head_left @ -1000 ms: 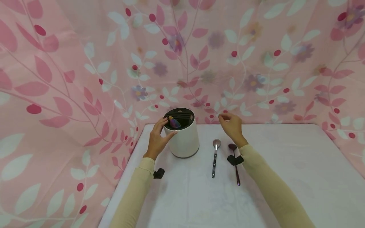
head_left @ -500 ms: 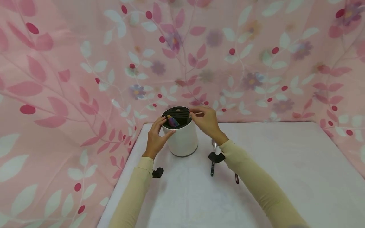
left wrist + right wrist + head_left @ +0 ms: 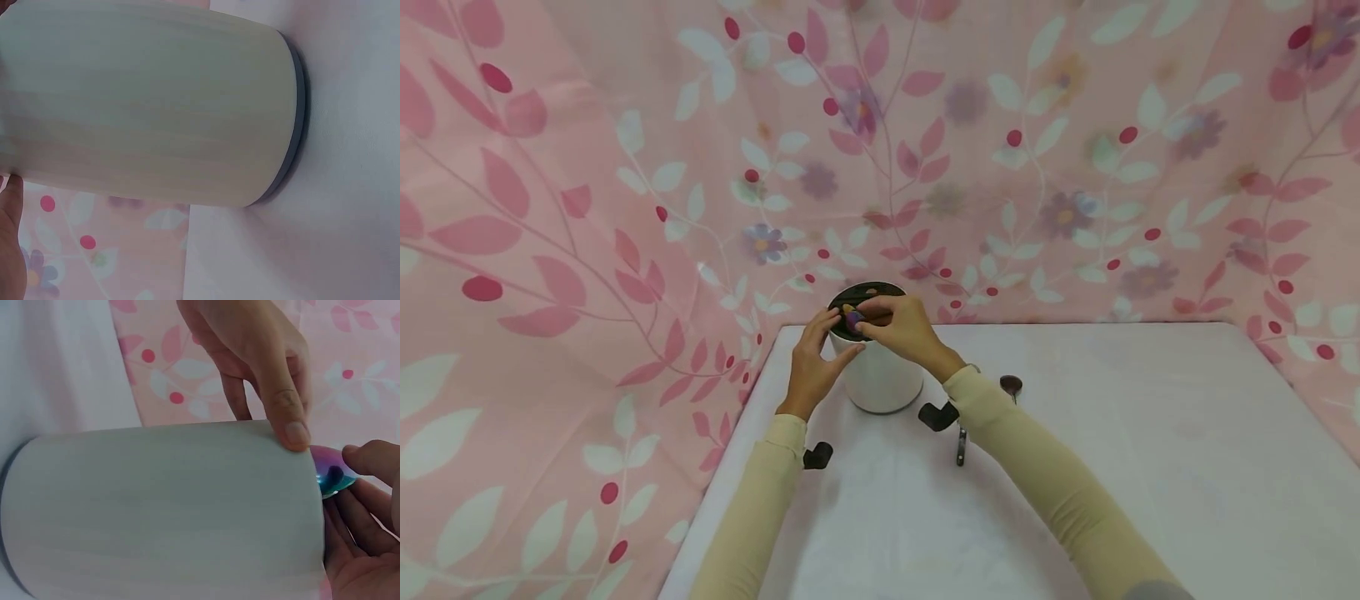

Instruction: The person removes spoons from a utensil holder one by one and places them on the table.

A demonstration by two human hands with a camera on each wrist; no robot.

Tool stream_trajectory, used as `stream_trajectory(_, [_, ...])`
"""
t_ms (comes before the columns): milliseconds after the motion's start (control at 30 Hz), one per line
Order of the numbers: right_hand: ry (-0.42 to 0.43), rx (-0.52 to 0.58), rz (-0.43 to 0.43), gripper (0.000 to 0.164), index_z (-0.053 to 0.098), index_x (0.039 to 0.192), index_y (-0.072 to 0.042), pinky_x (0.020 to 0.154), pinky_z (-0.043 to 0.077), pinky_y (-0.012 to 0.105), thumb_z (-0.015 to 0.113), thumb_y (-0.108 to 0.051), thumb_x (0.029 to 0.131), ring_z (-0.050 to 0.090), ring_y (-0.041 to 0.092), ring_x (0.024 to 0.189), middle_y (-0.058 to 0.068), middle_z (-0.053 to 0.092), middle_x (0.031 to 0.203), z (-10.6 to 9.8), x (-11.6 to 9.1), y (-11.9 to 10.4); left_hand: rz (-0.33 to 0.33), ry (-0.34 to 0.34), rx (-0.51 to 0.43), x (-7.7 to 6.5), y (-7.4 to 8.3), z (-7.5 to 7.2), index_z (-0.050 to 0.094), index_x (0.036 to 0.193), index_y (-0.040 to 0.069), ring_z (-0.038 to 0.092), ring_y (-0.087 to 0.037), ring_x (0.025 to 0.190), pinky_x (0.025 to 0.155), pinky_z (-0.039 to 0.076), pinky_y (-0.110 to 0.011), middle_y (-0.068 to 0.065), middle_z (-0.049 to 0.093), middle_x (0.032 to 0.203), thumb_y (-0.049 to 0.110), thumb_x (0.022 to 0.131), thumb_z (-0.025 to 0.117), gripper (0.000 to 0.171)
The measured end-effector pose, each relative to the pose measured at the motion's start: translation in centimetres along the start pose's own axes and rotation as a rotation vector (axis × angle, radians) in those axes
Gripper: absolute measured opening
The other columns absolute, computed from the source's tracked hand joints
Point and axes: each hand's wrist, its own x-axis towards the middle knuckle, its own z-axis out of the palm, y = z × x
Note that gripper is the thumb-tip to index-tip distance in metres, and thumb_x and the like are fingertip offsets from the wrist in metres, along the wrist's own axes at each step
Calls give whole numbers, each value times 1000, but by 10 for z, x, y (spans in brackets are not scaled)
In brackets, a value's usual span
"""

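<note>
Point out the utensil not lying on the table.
The iridescent utensil, poking out of the white container; the dark spoon and black-handled utensil lie on the table.

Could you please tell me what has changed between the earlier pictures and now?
The right hand has moved left, from beside the white holder to over its top, where its thumb and fingers now reach the rainbow-coloured utensil; whether it is gripped is unclear. The left hand stays at the rim, the white holder in place. The dark spoon and black-handled spoon, now partly hidden, appear unmoved.
</note>
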Motion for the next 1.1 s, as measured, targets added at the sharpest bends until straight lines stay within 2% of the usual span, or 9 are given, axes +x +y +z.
stream_trajectory(133, [-31, -38, 1, 30, 72, 109, 1, 75, 58, 23, 79, -9, 82, 71, 16, 87, 11, 71, 103, 5, 1, 2, 29, 18, -12, 0, -1, 0, 57, 132, 1, 37, -32, 139, 109, 36, -34, -15, 48, 143, 20, 79, 83, 62])
stream_trajectory(433, [12, -92, -5, 28, 73, 105, -1, 72, 58, 22, 81, -13, 81, 71, 15, 86, 10, 71, 103, 10, 3, 2, 40, 26, -20, 2, 1, 1, 57, 131, 0, 37, -31, 139, 110, 35, -33, -16, 49, 142, 17, 78, 83, 61])
stream_trajectory(600, [99, -67, 14, 26, 73, 98, -1, 72, 58, 23, 83, -14, 78, 71, 15, 82, 9, 72, 95, 11, 0, 1, 30, 16, -17, 2, 2, 0, 57, 131, 0, 36, -28, 140, 110, 35, -33, -14, 49, 143, 19, 80, 82, 61])
stream_trajectory(767, [161, -62, 36, 24, 71, 91, -3, 71, 58, 24, 85, -16, 76, 71, 15, 78, 7, 72, 89, 11, -5, 2, 13, 3, -4, 1, 0, 1, 56, 132, 1, 36, -32, 139, 110, 35, -32, -13, 48, 144, 21, 81, 81, 61])
stream_trajectory(967, [178, -107, 25, 22, 73, 90, -4, 71, 58, 24, 85, -17, 76, 69, 14, 75, 6, 73, 87, 8, -5, 2, -14, -10, -1, 1, 1, 1, 56, 134, 3, 36, -31, 139, 110, 35, -34, -15, 46, 145, 25, 82, 80, 62])
stream_trajectory(1100, [172, -96, 13, 20, 73, 91, -4, 71, 58, 24, 83, -16, 78, 70, 14, 75, 6, 73, 87, 6, -5, 2, -26, -8, 17, 0, 1, -1, 56, 134, 4, 36, -30, 139, 110, 35, -33, -12, 46, 146, 26, 82, 80, 62])
